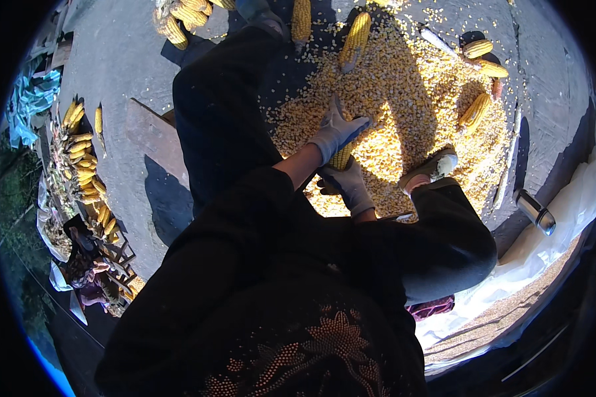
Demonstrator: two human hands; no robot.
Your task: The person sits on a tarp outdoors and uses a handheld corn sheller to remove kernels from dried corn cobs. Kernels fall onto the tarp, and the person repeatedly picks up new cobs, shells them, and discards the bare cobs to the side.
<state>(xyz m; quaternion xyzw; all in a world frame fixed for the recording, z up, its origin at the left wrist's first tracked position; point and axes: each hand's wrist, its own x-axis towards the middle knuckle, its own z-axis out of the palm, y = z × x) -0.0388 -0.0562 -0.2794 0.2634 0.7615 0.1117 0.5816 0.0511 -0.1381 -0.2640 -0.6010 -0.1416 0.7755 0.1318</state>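
An ear of corn with yellow kernels shows between my two gloved hands, above a heap of loose kernels. My left hand lies over its upper end, with a finger stretched forward and another digit pointing right; most of its grip is hidden beneath the glove. Below it, my right hand is closed around the ear's lower end. Just beyond the hands, another whole ear rests on the kernels, and a further one lies on the heap's right side.
My shoe stands on the heap's right edge. A flat board lies left of my leg. Several ears line the far left, and more lie at the top. A shiny metal cylinder stands near white plastic sheeting on the right.
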